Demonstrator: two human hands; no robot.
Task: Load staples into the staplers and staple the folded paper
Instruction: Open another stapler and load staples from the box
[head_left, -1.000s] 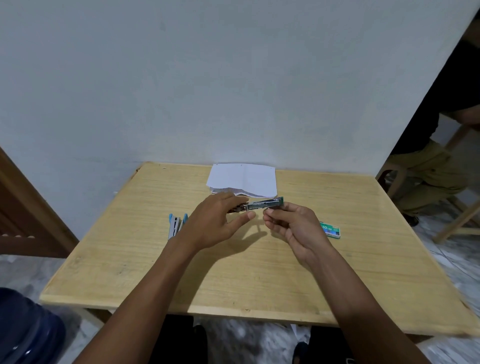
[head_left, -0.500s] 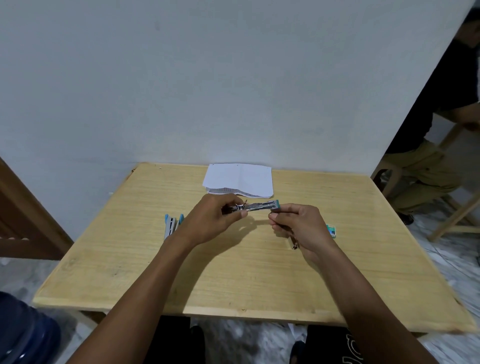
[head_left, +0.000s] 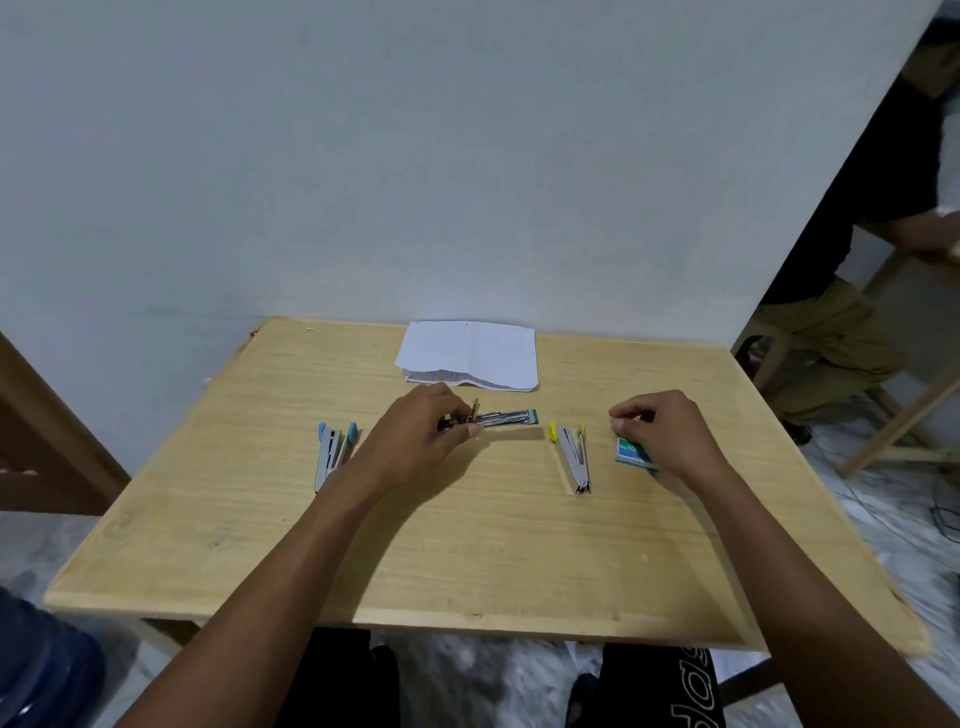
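Steel and green: grips slim green-tipped metal stapler (head_left: 506, 417) at its hinge end in left hand (head_left: 421, 431), just nearside of white folded paper (head_left: 470, 353), long axis pointing right toward well-apart, curled right hand (head_left: 665, 431) over small green staple box (head_left: 629, 450), pinch contents unclear.

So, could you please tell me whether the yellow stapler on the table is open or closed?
Open. The yellow stapler lies on the table with its two arms spread in a V, joined only at the near hinge.
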